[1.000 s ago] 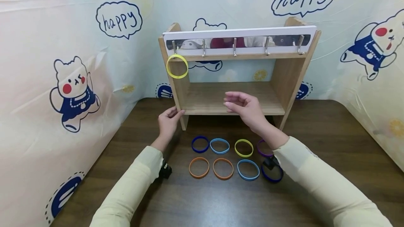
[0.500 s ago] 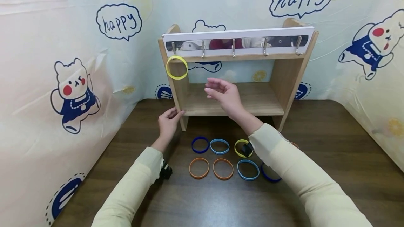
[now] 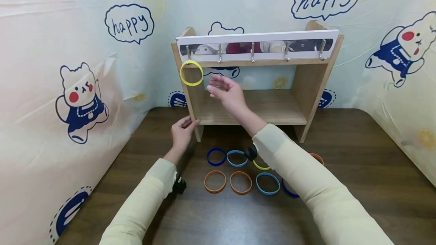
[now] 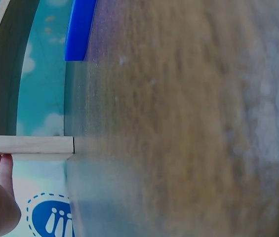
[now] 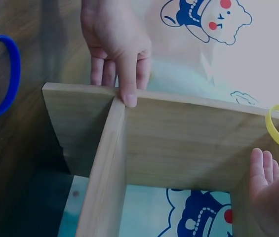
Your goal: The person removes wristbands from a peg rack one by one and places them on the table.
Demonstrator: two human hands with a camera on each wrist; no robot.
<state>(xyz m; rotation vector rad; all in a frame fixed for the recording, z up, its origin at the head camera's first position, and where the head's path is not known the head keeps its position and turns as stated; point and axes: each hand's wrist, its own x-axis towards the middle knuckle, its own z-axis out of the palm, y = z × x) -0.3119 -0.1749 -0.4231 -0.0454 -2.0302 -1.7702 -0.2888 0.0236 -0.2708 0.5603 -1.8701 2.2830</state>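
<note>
My left hand (image 3: 181, 133) holds the wooden rack (image 3: 252, 118) by its lower left side panel. In the right wrist view its thumb lies on the front edge where shelf and side meet, fingers on the outer face. A yellow silicone wristband (image 3: 192, 84) hangs from the leftmost metal hook (image 3: 188, 51) of the white hook rail (image 3: 235, 56). Just right of that band is my right hand (image 3: 229, 93), fingers loosely bent, nothing held. In the right wrist view the right hand (image 5: 275, 190) is right by the yellow band (image 5: 273, 129).
On the brown table (image 3: 218, 218) in front of the rack lie two rows of wristbands, among them a dark blue band (image 3: 216, 164), a light blue band (image 3: 268, 193) and an orange band (image 3: 215, 191). My right sleeve (image 3: 306, 177) covers some. Printed cloth (image 3: 129, 67) stands behind.
My right hand has moved left and slightly up across the rack's opening to beside the hanging yellow wristband. The left hand has stayed on the side panel.
</note>
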